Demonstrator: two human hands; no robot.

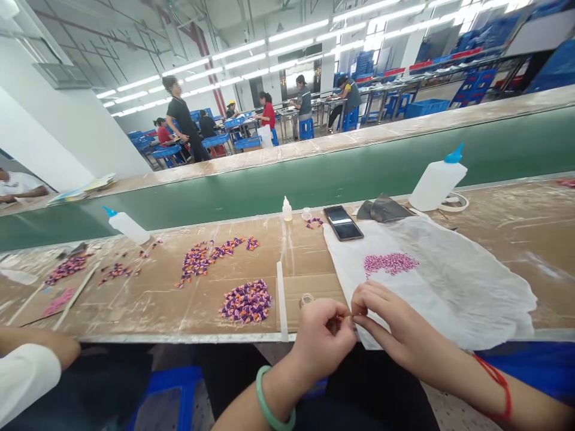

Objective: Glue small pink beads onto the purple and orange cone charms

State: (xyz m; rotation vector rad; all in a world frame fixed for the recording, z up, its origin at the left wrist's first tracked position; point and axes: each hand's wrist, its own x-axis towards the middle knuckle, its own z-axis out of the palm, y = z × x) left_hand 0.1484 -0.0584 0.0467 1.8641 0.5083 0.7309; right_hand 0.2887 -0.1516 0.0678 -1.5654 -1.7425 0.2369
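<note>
My left hand [324, 341] and my right hand [390, 326] meet at the near edge of the cardboard-covered bench [148, 299], fingertips pinched together on a tiny piece I cannot make out. My right hand rests over the near edge of a white plastic bag [449, 281] that carries a patch of small pink pieces [390, 263]. A heap of purple and orange pieces [247, 301] lies left of my left hand, beyond a white strip [281, 296]. More purple pieces [211, 254] are scattered further back.
A black phone [343, 222], a small glue bottle [287, 209], a large white bottle with blue tip [438, 181] and another bottle [127, 225] stand by the green conveyor belt [269, 185]. A co-worker's sleeve [24, 377] is at left. People sit at distant tables.
</note>
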